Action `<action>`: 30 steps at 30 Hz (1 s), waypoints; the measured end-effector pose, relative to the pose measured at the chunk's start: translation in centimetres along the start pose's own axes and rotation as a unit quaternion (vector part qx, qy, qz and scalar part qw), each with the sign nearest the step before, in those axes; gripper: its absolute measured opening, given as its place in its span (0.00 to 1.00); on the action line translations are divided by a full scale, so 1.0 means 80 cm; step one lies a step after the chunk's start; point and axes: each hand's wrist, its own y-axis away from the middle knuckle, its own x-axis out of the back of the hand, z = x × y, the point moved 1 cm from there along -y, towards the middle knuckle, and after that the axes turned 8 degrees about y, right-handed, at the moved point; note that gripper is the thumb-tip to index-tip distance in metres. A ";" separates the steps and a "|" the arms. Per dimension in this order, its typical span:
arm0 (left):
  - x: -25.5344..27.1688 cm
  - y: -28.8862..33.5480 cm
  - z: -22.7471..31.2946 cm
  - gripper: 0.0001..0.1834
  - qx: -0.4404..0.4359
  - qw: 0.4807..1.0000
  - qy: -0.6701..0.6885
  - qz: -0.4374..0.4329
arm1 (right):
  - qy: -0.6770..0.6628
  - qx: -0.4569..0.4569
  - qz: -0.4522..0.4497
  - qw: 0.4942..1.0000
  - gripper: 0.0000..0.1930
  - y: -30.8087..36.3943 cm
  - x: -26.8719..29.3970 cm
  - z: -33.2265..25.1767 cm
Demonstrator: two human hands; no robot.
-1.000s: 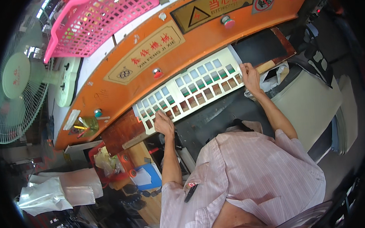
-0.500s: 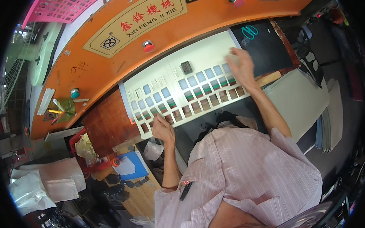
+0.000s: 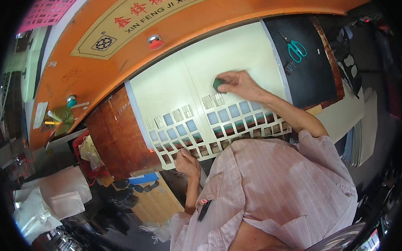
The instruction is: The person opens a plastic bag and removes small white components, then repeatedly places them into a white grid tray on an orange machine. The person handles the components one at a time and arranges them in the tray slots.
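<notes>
Head view: my right hand [image 3: 240, 84] pinches a small dark-green block [image 3: 216, 84] while my left hand [image 3: 187, 165] grips a cream, window-cut sheet [image 3: 233, 49], likely steadying it.

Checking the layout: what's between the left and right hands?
Rows of rectangular cutouts in the pale sheet lie between the left hand at the sheet's lower edge and the right hand holding a green block; head view.

Worktable [image 3: 113, 138] spans mid-frame, brown left, black right. Cream cut-out sheet [image 3: 228, 46] lies centre. Teal scissors [image 3: 295, 50], small dark block [image 3: 290, 67] lie upper right.
</notes>
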 end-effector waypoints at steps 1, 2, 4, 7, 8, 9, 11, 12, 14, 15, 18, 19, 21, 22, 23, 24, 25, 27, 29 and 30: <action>-0.001 0.001 -0.001 0.16 0.003 1.000 -0.004 -0.002 | 0.013 -0.001 0.020 1.000 0.26 0.002 0.011 -0.001; 0.000 0.003 0.001 0.16 0.012 1.000 0.004 -0.005 | 0.065 0.063 0.075 0.993 0.27 0.006 0.017 -0.003; 0.002 0.005 0.002 0.16 0.030 0.999 0.010 -0.021 | 0.173 0.178 0.117 0.962 0.29 0.022 0.022 0.000; 0.004 0.004 0.003 0.16 0.038 0.998 0.018 -0.036 | 0.297 0.270 0.080 0.912 0.30 0.045 0.010 0.015; 0.005 0.004 0.003 0.16 0.040 0.998 0.020 -0.034 | 0.322 0.276 0.074 0.902 0.31 0.048 0.004 0.021; 0.005 0.003 0.003 0.16 0.039 0.998 0.026 -0.032 | 0.345 0.282 0.067 0.893 0.31 0.050 -0.001 0.026; 0.005 0.002 0.003 0.16 0.044 0.998 0.030 -0.033 | 0.362 0.278 0.067 0.887 0.31 0.049 -0.008 0.032; 0.005 0.002 0.003 0.16 0.043 0.998 0.042 -0.031 | 0.371 0.274 0.068 0.885 0.31 0.049 -0.010 0.034; 0.003 0.001 0.003 0.16 0.023 0.999 0.018 -0.015 | 0.375 0.283 0.074 0.879 0.31 0.048 -0.010 0.035; 0.002 0.000 0.004 0.16 0.011 1.000 0.012 -0.003 | 0.379 0.288 0.080 0.876 0.31 0.049 -0.009 0.035; -0.001 -0.004 0.003 0.17 0.004 1.000 0.026 0.011 | 0.374 0.305 0.098 0.870 0.31 0.055 -0.005 0.035; -0.003 -0.006 0.003 0.17 0.001 1.000 0.022 0.017 | 0.374 0.309 0.106 0.868 0.30 0.057 -0.004 0.035; -0.007 -0.010 0.003 0.17 -0.008 0.999 0.016 0.030 | 0.370 0.324 0.127 0.861 0.29 0.060 -0.004 0.036; -0.009 -0.013 0.002 0.18 -0.013 0.999 0.021 0.040 | 0.370 0.330 0.137 0.857 0.29 0.061 -0.004 0.036; -0.010 -0.016 0.002 0.18 -0.022 0.998 0.028 0.052 | 0.370 0.337 0.148 0.853 0.29 0.062 -0.005 0.036; -0.012 -0.018 0.003 0.18 -0.030 0.997 0.035 0.066 | 0.376 0.338 0.150 0.850 0.29 0.064 -0.006 0.035; -0.013 -0.020 0.003 0.18 -0.040 0.995 0.040 0.079 | 0.371 0.352 0.165 0.843 0.28 0.067 -0.006 0.034; -0.014 -0.026 0.004 0.19 -0.046 0.993 0.056 0.092 | 0.371 0.361 0.186 0.835 0.27 0.078 -0.005 0.027; -0.013 -0.031 0.006 0.21 -0.056 0.991 0.064 0.103 | 0.324 0.371 0.249 0.834 0.23 0.100 -0.001 0.016; -0.013 -0.034 0.007 0.22 -0.074 0.988 0.073 0.116 | 0.299 0.380 0.275 0.831 0.21 0.115 0.001 0.009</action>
